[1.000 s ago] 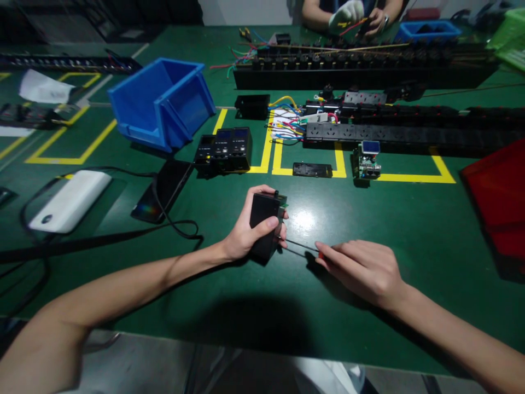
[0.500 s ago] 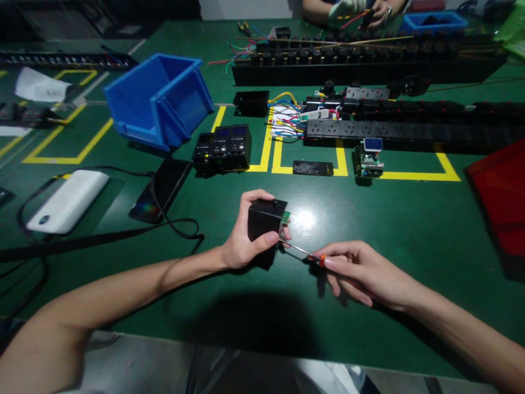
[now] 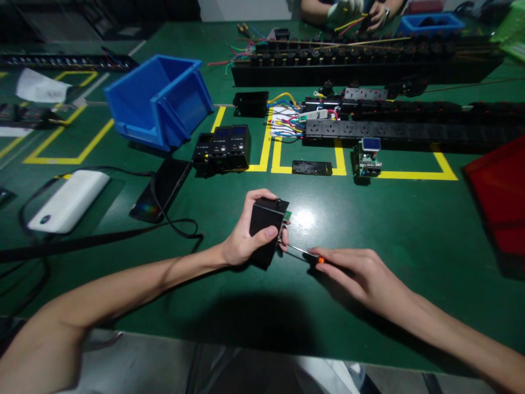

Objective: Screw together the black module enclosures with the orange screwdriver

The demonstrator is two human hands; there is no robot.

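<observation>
The right hand (image 3: 369, 273) has shifted its grip on the screwdriver (image 3: 321, 260)

Two blue plastic bins (image 3: 182, 106) (image 3: 456, 24), one red plastic bin (image 3: 500, 202), one thin metal screwdriver (image 3: 321, 260), one held black box (image 3: 264, 215) and three black boxes in a row (image 3: 221, 145) are counted.

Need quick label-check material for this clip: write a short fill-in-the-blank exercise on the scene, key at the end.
1. The left hand grips a box coloured ____.
2. The right hand holds a screwdriver whose visible handle part is coloured ____.
3. The tape marking out areas on the green table is coloured ____.
4. In the picture, the white device lies to the ____ of the dark phone.

Missing words: black; orange; yellow; left.
</observation>
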